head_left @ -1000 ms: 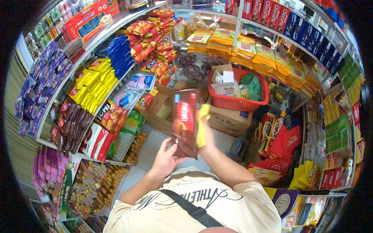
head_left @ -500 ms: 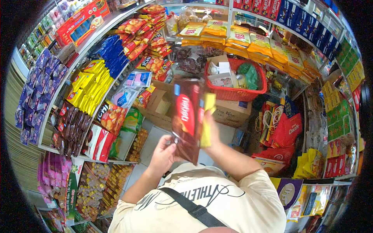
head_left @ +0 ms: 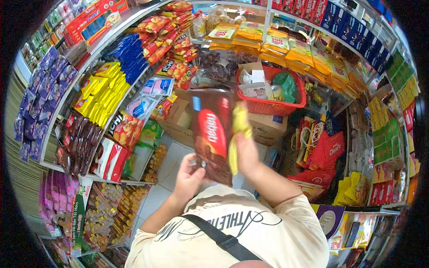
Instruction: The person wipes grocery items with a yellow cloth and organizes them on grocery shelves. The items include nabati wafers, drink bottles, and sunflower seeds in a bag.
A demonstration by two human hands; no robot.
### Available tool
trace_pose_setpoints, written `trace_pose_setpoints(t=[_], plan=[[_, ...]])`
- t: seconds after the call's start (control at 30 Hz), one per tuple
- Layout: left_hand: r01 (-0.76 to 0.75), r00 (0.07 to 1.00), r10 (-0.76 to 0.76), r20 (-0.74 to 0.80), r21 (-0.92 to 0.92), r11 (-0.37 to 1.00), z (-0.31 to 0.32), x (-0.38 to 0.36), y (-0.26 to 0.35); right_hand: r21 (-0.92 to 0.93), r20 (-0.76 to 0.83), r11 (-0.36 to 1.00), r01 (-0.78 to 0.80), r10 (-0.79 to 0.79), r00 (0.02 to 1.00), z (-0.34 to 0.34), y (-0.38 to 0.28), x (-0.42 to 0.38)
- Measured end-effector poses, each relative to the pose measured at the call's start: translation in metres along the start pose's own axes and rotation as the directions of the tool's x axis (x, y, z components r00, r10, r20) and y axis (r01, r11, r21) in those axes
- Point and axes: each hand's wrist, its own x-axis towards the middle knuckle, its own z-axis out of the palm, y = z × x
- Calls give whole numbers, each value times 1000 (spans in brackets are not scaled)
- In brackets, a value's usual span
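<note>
A brown Nabati wafer bag [head_left: 213, 134] with a red logo stands nearly upright in front of my chest. My left hand [head_left: 189, 177] is closed on its lower left corner, thumb on the near face. At the bag's right side my right hand [head_left: 246, 154] grips a yellow packet [head_left: 240, 123], slightly smeared by motion. This packet lies close along the edge of the brown bag and partly behind it. The fingers of my right hand are mostly hidden.
Behind the bag stand a red basket [head_left: 271, 107] and cardboard boxes [head_left: 176, 117] on the floor. Curved shelves surround me, with yellow packets [head_left: 103, 91] and brown bags [head_left: 79, 142] at left, orange One One packs [head_left: 275, 42] ahead and red bags [head_left: 325, 152] at right.
The brown bag has turned so that its printed front faces me more fully and looks wider. The yellow packet has tilted and shifted slightly downward with my right hand.
</note>
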Motion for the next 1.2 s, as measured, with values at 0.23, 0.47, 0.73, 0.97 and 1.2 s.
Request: trace_pose_setpoints(t=[0.23, 0.47, 0.73, 0.97, 1.2], plan=[[-441, 878, 479, 16, 420, 793, -17, 0, 17, -430, 290, 859, 278, -161, 944, -17, 49, -25], [-281, 959, 250, 137, 600, 749, -3, -4, -8, -614, 243, 753, 238, -107, 964, -37, -4, 2], [-308, 951, 301, 66, 261, 915, -55, 6, 41, -853, 474, 440, 280, 430, 769, -40, -12, -11], [266, 892, -356, 279, 313, 912, -44, -6, 41, -785, 596, 509, 354, 463, 656, -40, 8, -19], [318, 939, -331, -90, -135, 938, -31, -8, 19, -894, 443, 212, 395, 277, 853, -40, 0, -14]])
